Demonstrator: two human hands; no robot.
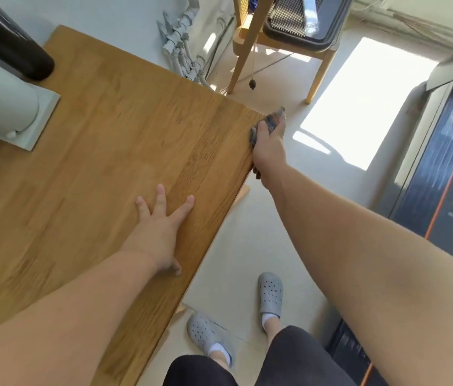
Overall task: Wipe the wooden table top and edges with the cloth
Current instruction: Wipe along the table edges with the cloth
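Right hand [268, 146] clamped on a crumpled dark grey cloth [271, 121], pressed against the right edge of the golden-brown wooden table top [108, 129] near its far corner. Left hand [160, 232] lies flat, fingers spread, on the top.

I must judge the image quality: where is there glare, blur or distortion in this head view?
Head view: the bright sunlight patch on the floor is blown out; the brown wooden table top shows smeared grain from motion blur; the dark crumpled cloth under the right hand is soft; wide-angle distortion enlarges both forearms.
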